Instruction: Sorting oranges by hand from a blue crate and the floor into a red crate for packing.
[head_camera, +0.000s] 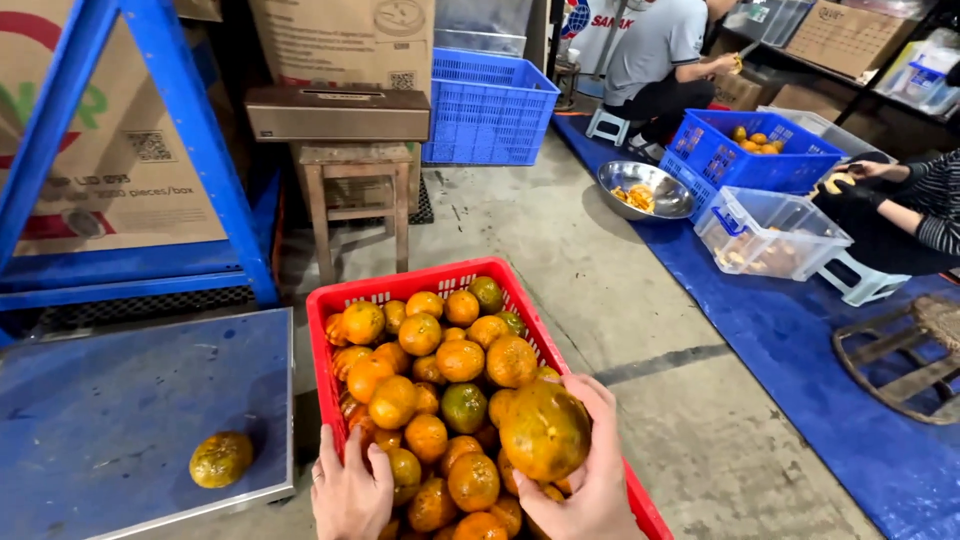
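While the right hand cups a large orange above the heaped red crate, the left hand lies spread on the fruit; a loose grip could drop it.

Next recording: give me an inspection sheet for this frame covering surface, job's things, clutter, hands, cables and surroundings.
Surface: concrete floor, stained; a blue tarp covers its right side.
Job's things: red crate heaped with oranges; one large blotchy orange held above the heap.
Clutter: a single orange lies on the blue scale platform.
Hands: right hand grips the large orange; left hand rests on the fruit in the crate, holding nothing.
Cables: nothing seen.
Surroundings: wooden stool, cardboard boxes, blue crates, steel bowl, clear bin; two other people sit at the right handling fruit.
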